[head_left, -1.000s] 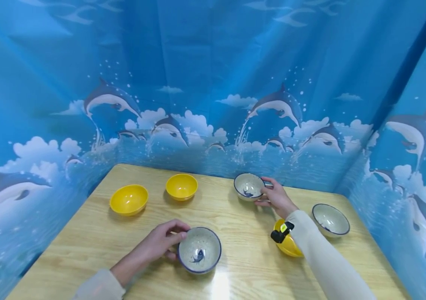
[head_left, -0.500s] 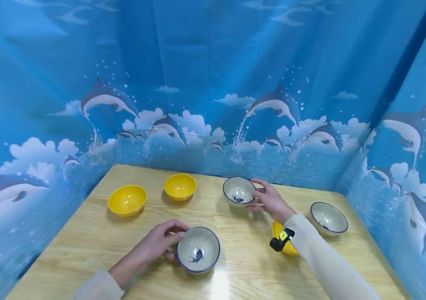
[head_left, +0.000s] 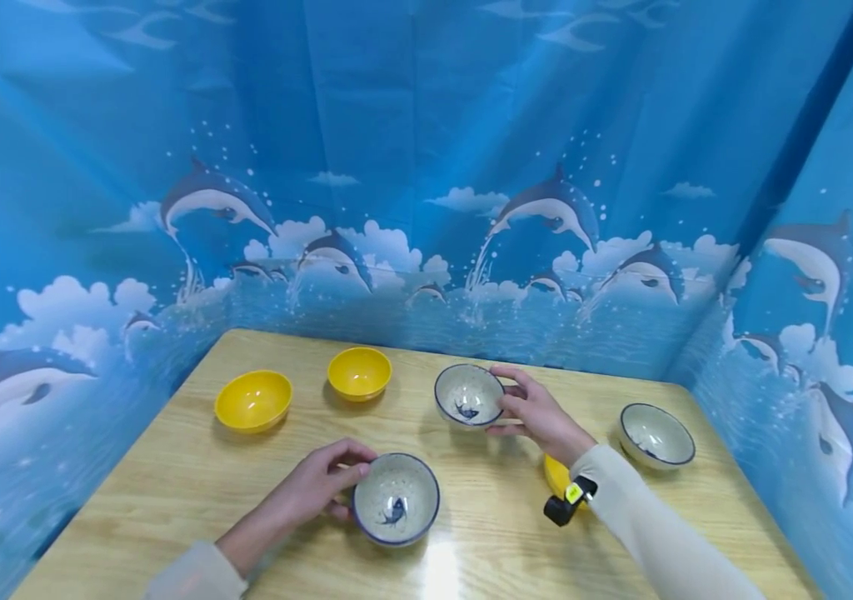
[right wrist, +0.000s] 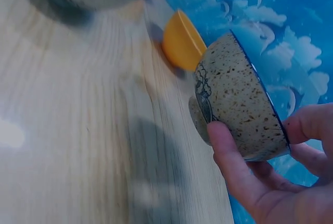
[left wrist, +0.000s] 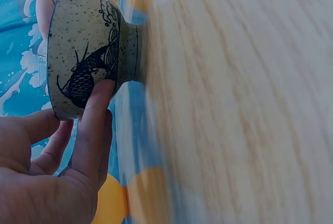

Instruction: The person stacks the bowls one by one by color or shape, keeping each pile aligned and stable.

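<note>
My left hand [head_left: 325,483] pinches the left rim of a speckled grey bowl [head_left: 396,500] with a blue edge and a dark fish painted inside. In the left wrist view that bowl [left wrist: 86,52] stands with its foot on the wooden table, a fish drawn on its outer wall too. Farther back, my right hand [head_left: 539,412] grips the right side of a second speckled bowl [head_left: 469,396] between thumb and fingers. This bowl [right wrist: 239,99] is lifted off the table and slightly tilted in the right wrist view, its shadow falling on the wood.
Two yellow bowls [head_left: 254,402] stand at the back left of the table [head_left: 306,417]. Another yellow bowl [head_left: 557,475] is partly hidden under my right forearm. A wider grey bowl [head_left: 656,435] sits at the right. A blue dolphin curtain [head_left: 411,208] borders the table's back and sides.
My right hand has carried its speckled bowl to the left and nearer to me, toward the bowl in my left hand. The left hand and its bowl have stayed put.
</note>
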Action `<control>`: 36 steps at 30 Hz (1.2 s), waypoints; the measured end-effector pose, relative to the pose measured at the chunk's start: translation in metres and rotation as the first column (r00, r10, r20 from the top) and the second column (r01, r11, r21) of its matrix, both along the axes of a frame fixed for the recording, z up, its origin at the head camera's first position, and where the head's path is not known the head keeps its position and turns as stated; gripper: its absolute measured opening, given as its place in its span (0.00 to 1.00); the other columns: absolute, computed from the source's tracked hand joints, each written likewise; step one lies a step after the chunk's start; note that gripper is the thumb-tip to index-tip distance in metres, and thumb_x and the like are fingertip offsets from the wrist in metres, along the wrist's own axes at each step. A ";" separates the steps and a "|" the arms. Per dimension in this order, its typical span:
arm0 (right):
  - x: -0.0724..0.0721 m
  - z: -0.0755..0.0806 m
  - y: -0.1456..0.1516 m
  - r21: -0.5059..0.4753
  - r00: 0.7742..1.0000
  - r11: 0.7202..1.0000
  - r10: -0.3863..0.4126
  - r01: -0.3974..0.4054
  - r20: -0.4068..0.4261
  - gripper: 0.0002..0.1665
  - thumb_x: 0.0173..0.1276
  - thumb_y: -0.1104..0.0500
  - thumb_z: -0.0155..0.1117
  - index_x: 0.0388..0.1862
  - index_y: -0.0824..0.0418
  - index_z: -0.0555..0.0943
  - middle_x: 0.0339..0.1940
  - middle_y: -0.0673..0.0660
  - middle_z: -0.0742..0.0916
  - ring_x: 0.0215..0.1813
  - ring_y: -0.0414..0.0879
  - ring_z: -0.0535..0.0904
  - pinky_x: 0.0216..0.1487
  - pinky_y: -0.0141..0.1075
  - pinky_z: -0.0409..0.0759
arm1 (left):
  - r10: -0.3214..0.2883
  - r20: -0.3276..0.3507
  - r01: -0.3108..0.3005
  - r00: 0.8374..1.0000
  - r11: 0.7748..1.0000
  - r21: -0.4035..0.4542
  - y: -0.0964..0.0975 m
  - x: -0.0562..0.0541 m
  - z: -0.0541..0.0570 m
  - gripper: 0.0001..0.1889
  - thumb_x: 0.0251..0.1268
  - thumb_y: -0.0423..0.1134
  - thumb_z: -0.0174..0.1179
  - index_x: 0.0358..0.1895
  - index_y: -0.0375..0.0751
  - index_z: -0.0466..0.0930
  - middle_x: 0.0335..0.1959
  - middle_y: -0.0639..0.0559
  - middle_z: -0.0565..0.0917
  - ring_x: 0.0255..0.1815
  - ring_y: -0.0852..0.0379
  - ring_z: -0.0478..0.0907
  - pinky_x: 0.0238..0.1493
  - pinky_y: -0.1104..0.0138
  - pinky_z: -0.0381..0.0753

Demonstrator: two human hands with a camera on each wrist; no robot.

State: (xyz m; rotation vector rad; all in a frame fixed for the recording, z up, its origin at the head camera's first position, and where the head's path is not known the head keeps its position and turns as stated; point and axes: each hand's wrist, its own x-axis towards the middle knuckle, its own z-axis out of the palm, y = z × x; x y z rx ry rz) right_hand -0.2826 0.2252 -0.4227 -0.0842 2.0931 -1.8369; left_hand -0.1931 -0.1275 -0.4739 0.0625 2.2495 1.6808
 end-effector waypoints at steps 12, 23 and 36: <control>0.022 0.009 -0.012 -0.002 0.997 0.997 0.072 -0.072 -0.003 0.37 0.83 0.68 0.48 0.88 0.56 0.60 0.77 0.74 0.71 0.60 0.59 0.85 0.62 0.58 0.91 | -0.006 -0.008 0.006 1.000 1.000 0.016 -0.001 0.000 -0.002 0.17 0.80 0.43 0.65 0.65 0.43 0.83 0.60 0.46 0.86 0.49 0.51 0.83 0.37 0.56 0.94; 0.046 0.017 -0.029 0.015 0.987 0.987 0.160 -0.159 -0.021 0.36 0.81 0.67 0.56 0.85 0.58 0.65 0.77 0.74 0.72 0.61 0.56 0.84 0.58 0.57 0.93 | -0.008 -0.013 0.008 1.000 1.000 0.025 -0.002 0.001 -0.003 0.18 0.80 0.44 0.66 0.66 0.41 0.82 0.60 0.45 0.86 0.48 0.51 0.84 0.38 0.56 0.94; 0.058 0.012 -0.040 0.023 0.968 0.968 0.252 -0.251 -0.015 0.35 0.80 0.66 0.58 0.84 0.56 0.69 0.75 0.72 0.74 0.63 0.58 0.83 0.53 0.54 0.94 | -0.017 -0.012 0.017 1.000 1.000 0.025 -0.001 0.000 -0.004 0.18 0.80 0.43 0.65 0.66 0.41 0.82 0.62 0.44 0.85 0.48 0.51 0.85 0.39 0.56 0.94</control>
